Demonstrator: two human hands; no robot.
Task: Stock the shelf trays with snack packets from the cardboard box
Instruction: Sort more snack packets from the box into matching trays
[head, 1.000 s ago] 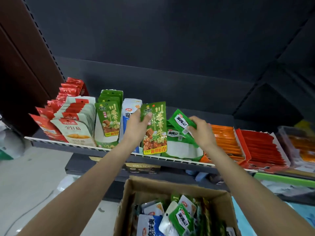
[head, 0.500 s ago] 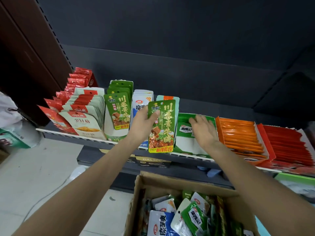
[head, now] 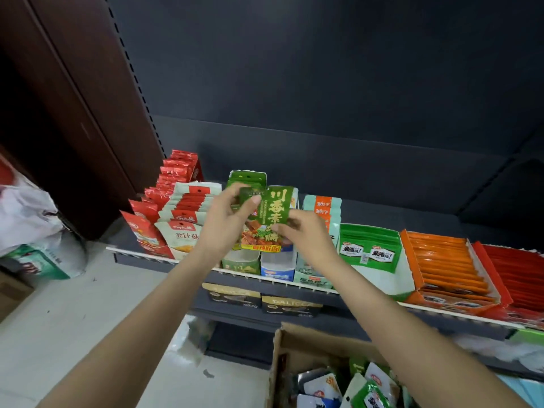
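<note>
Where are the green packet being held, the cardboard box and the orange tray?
green packet [head: 272, 210]: head view, on its upper printed face.
cardboard box [head: 312, 346]: head view, on its inner back wall.
orange tray [head: 410, 254]: head view, on its left side wall.

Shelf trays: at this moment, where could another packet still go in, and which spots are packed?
The green tray right of the hands has bare white floor in front of its two flat packets. The fronts of the small green tray and blue tray look bare too. The orange tray and the red and white packet rows at the left are packed.
</note>
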